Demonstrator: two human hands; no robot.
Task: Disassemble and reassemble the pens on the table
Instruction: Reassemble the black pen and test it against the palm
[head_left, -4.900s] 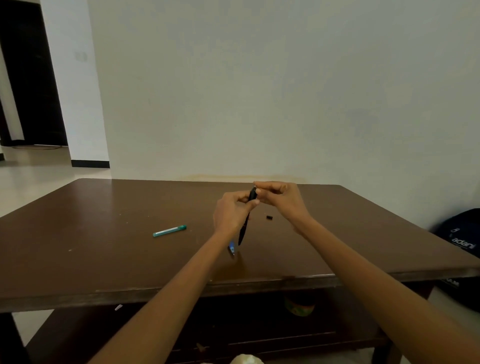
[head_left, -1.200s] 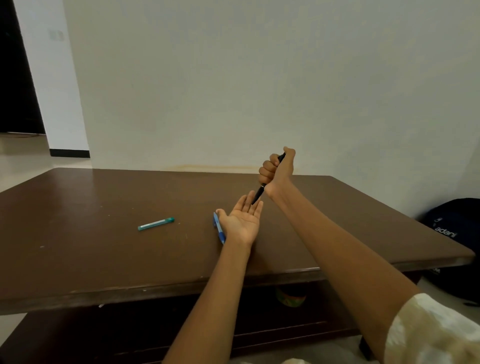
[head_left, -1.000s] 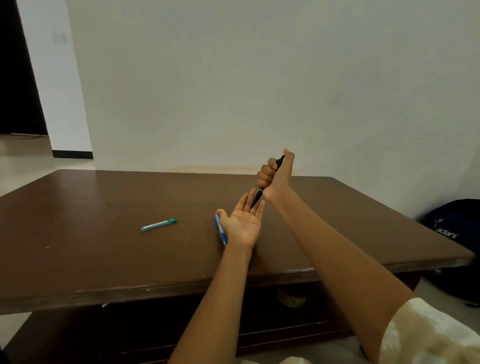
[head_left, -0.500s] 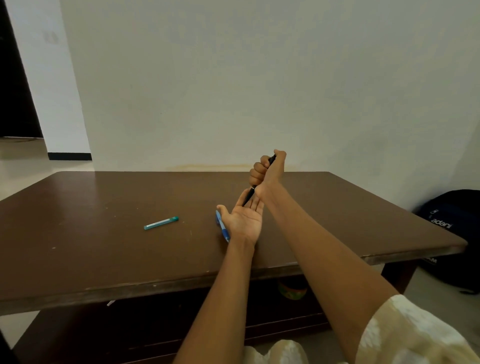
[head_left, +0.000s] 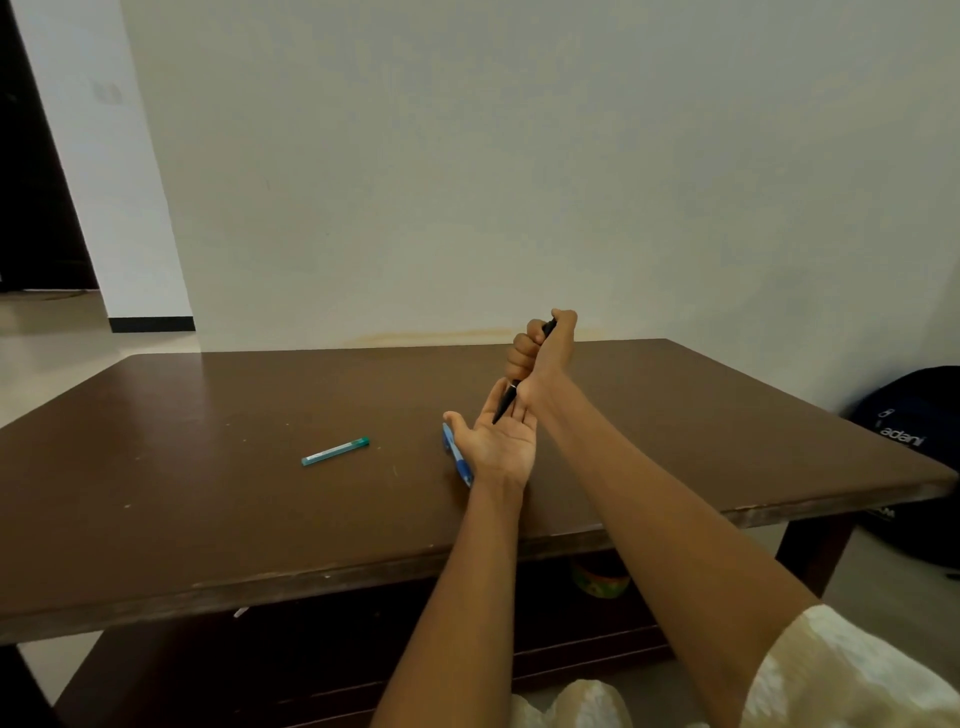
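Black pen (head_left: 506, 402): slim and dark, with a thin bright ring near its lower end; it stands tilted just right of frame centre, top leaning to the upper right, tip on or just over the left palm — contact cannot be told.
Right hand (head_left: 540, 353): fist curled round the black pen, thumb over its top end; the pen's middle is hidden inside the fist.
Left hand (head_left: 496, 441): palm up, fingers straight and spread wide, holding nothing, lying low over the table (head_left: 208, 493) just below the right hand.
Blue pen (head_left: 457, 457): blue with a paler part at its far end, lying on the table just left of the left hand; the hand's edge covers part of it, and whether they touch cannot be told.
Green pen (head_left: 335, 451): teal ends and a pale barrel, lying flat left of centre, well apart from both hands; any print on it is too small to read.
Table: dark brown wood, scuffed along the near edge, with a lower shelf in shadow.
Bag (head_left: 914, 441): dark, at the right edge of the frame and cut off by it; white lettering reads "adani".
Round thing (head_left: 600, 579): green and orange, under the table, mostly hidden by the tabletop and the right arm; hard to make out.
Sleeve (head_left: 857, 675): pale patterned cloth, lower right corner, cut off.
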